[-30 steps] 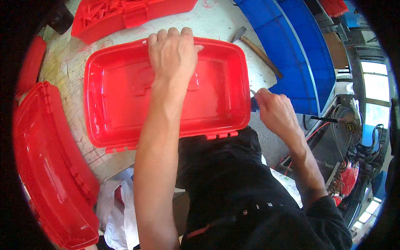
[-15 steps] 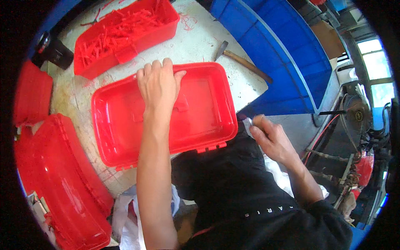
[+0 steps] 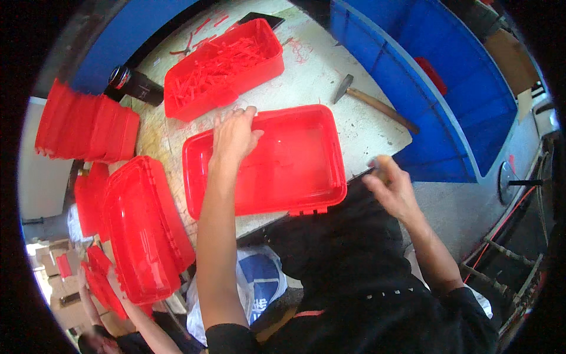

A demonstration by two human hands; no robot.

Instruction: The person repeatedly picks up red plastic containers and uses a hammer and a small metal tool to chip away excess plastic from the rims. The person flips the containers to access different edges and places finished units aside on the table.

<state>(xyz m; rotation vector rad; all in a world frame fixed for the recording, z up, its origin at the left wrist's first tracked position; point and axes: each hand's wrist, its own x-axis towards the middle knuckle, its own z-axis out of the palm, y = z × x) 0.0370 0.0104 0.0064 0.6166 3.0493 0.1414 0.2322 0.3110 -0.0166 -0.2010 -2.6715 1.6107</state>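
Note:
A shallow red plastic tray (image 3: 295, 165) lies open side up at the near edge of the white worktable (image 3: 330, 71). My left hand (image 3: 233, 135) rests on its far left corner, with the fingers curled over the rim. My right hand (image 3: 392, 186) hovers just off the table's edge, to the right of the tray and apart from it. It is blurred, with the fingers partly curled, and I cannot make out whether it holds anything.
A red bin of red plastic scraps (image 3: 224, 59) stands behind the tray. A hammer (image 3: 371, 100) lies to the right and a black can (image 3: 132, 82) at the far left. Stacked red trays (image 3: 147, 224) and blue crates (image 3: 436, 76) flank the table. Another person's arm (image 3: 141, 327) shows lower left.
My right hand has drawn back from the tray's right rim toward me and off the table's edge. My left hand stays on the tray's far rim while my view lifts away.

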